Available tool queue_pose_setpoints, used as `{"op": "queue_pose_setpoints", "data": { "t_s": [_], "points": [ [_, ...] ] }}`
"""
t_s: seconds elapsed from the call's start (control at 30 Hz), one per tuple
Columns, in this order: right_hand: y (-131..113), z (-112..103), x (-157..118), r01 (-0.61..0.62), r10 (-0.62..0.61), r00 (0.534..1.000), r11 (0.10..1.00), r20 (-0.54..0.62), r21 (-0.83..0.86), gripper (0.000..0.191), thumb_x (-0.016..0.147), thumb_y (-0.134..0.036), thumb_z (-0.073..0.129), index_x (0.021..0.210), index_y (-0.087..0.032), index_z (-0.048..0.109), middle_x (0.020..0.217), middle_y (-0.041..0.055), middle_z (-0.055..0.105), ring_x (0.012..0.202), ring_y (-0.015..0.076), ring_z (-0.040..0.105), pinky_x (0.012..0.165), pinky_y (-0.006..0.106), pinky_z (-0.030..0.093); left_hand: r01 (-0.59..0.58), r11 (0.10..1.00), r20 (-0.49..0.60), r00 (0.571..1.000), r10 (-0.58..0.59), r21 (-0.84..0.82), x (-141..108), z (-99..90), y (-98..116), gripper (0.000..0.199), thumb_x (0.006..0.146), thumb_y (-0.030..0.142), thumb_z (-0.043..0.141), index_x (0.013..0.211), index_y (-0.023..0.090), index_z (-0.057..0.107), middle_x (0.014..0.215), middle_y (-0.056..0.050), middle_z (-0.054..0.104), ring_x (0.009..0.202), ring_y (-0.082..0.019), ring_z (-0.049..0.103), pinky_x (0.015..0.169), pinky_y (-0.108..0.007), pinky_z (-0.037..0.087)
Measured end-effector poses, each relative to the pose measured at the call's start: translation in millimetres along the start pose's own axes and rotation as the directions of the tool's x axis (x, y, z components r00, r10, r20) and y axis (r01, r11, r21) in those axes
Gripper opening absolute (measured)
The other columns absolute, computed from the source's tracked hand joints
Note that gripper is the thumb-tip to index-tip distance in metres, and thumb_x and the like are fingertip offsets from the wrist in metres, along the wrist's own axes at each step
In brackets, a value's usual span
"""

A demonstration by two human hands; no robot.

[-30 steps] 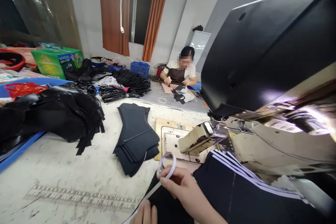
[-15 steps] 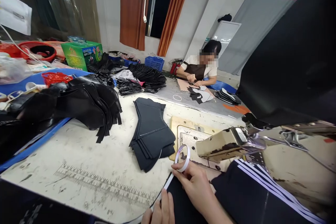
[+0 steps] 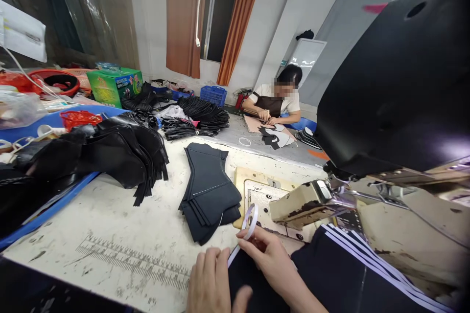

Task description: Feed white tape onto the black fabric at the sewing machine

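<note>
My right hand [image 3: 273, 260] pinches a narrow white tape [image 3: 254, 219], which curls up in a loop above the fingertips. From there the tape runs down along the edge of a black fabric piece [image 3: 257, 281] on the table. My left hand [image 3: 211, 276] rests at that edge with its fingers stretched out, covering the lower part of the tape. Right of my hands lie black pieces [image 3: 341, 269] with white strips along their edges. A stack of dark cut pieces [image 3: 211, 183] sits just beyond my hands.
A sewing machine [image 3: 301, 205] stands to the right, with a large black panel [image 3: 389, 88] above it. Shiny black pieces [image 3: 117, 151] hang over a blue tray [image 3: 79, 186] at left. A printed ruler [image 3: 132, 261] marks the white tabletop. A co-worker [image 3: 273, 100] works across the table.
My left hand has moved up and forward along the tape, its fingers now flatter and its thumb showing. The right hand keeps its pinch. The camera view has shifted slightly.
</note>
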State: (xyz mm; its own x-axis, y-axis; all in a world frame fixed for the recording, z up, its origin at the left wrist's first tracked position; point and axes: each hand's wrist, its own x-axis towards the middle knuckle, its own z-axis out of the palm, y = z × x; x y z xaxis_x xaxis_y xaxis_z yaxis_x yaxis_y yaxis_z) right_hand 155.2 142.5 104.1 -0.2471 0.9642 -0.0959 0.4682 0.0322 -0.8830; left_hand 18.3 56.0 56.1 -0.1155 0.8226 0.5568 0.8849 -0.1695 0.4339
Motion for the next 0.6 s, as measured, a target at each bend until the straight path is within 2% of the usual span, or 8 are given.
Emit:
{"op": "queue_pose_setpoints", "data": {
  "t_s": [0.1, 0.17, 0.2, 0.33, 0.43, 0.5, 0.53, 0.6],
  "points": [
    [-4.8, -7.4, -13.7, -0.073, 0.058, 0.995, 0.980, 0.087, 0.184, 0.049, 0.081, -0.064, 0.062, 0.087, -0.017, 0.072, 0.051, -0.0069, 0.043, 0.042, 0.0078, 0.034, 0.040, 0.021, 0.027, 0.205, 0.915, 0.270, 0.956, -0.111, -0.347, 28.5, -8.6, 4.5, 0.023, 0.092, 0.027, 0.043, 0.102, 0.022, 0.064, 0.094, -0.007, 0.069, 0.086, -0.020, 0.065, 0.073, -0.031, 0.051],
    [-7.6, -11.6, -22.6, -0.125, 0.091, 0.989, 0.939, 0.119, 0.320, 0.051, 0.078, -0.067, 0.066, 0.082, -0.017, 0.071, 0.048, -0.0087, 0.037, 0.041, 0.0058, 0.031, 0.039, 0.019, 0.020, 0.321, 0.820, 0.435, 0.895, -0.099, -0.474, 42.4, -14.0, 9.2, 0.023, 0.091, 0.023, 0.042, 0.091, 0.024, 0.065, 0.085, -0.003, 0.070, 0.079, -0.017, 0.066, 0.069, -0.027, 0.050],
    [-9.0, -13.5, -26.0, -0.138, 0.097, 0.987, 0.918, 0.125, 0.372, 0.051, 0.076, -0.067, 0.069, 0.080, -0.016, 0.070, 0.049, -0.0082, 0.039, 0.041, 0.0051, 0.032, 0.040, 0.019, 0.019, 0.360, 0.785, 0.473, 0.876, -0.098, -0.504, 46.8, -16.3, 11.9, 0.023, 0.091, 0.024, 0.043, 0.089, 0.024, 0.066, 0.084, -0.002, 0.071, 0.078, -0.016, 0.066, 0.069, -0.027, 0.049],
    [-13.9, -18.7, -33.4, -0.057, 0.019, 0.995, 0.907, 0.094, 0.416, 0.052, 0.075, -0.066, 0.071, 0.079, -0.014, 0.074, 0.059, -0.0032, 0.051, 0.040, 0.0035, 0.035, 0.038, 0.018, 0.024, 0.394, 0.746, 0.447, 0.883, -0.145, -0.537, 49.0, -22.0, 22.0, 0.026, 0.091, 0.032, 0.046, 0.082, 0.022, 0.068, 0.077, -0.002, 0.070, 0.072, -0.015, 0.065, 0.066, -0.026, 0.046],
    [-10.8, -18.9, -39.7, 0.190, -0.183, 0.982, 0.938, -0.050, 0.289, 0.037, 0.086, -0.053, 0.065, 0.083, -0.018, 0.079, 0.067, 0.0028, 0.063, 0.048, 0.0094, 0.051, 0.043, 0.021, 0.042, 0.346, 0.798, 0.367, 0.915, -0.169, -0.494, 42.7, -21.1, 27.0, 0.028, 0.091, 0.034, 0.045, 0.077, 0.023, 0.066, 0.073, -0.001, 0.068, 0.069, -0.015, 0.062, 0.063, -0.026, 0.042],
    [-4.0, -16.6, -47.0, 0.459, -0.444, 0.882, 0.885, -0.156, 0.075, 0.019, 0.090, -0.033, 0.064, 0.094, -0.024, 0.080, 0.076, 0.0063, 0.070, 0.065, 0.0166, 0.065, 0.058, 0.026, 0.054, 0.281, 0.835, 0.295, 0.944, -0.151, -0.473, 38.3, -17.9, 29.7, 0.027, 0.092, 0.031, 0.043, 0.077, 0.023, 0.064, 0.072, 0.000, 0.066, 0.069, -0.015, 0.061, 0.063, -0.026, 0.041],
    [0.5, -15.0, -51.2, 0.562, -0.558, 0.807, 0.826, -0.193, -0.038, 0.020, 0.089, -0.024, 0.064, 0.102, -0.026, 0.080, 0.078, 0.0066, 0.072, 0.071, 0.0181, 0.068, 0.064, 0.027, 0.056, 0.245, 0.847, 0.257, 0.957, -0.134, -0.471, 36.4, -15.8, 31.3, 0.027, 0.092, 0.030, 0.043, 0.077, 0.024, 0.064, 0.071, 0.000, 0.066, 0.068, -0.015, 0.061, 0.064, -0.026, 0.041],
    [10.0, -12.1, -59.7, 0.642, -0.677, 0.689, 0.736, -0.259, -0.214, 0.032, 0.087, -0.015, 0.066, 0.113, -0.031, 0.077, 0.075, 0.0056, 0.073, 0.067, 0.0175, 0.068, 0.063, 0.026, 0.056, 0.181, 0.858, 0.192, 0.976, -0.099, -0.481, 34.0, -11.1, 35.5, 0.027, 0.094, 0.030, 0.042, 0.078, 0.024, 0.063, 0.071, 0.000, 0.065, 0.067, -0.014, 0.060, 0.066, -0.026, 0.043]
  ]
}}
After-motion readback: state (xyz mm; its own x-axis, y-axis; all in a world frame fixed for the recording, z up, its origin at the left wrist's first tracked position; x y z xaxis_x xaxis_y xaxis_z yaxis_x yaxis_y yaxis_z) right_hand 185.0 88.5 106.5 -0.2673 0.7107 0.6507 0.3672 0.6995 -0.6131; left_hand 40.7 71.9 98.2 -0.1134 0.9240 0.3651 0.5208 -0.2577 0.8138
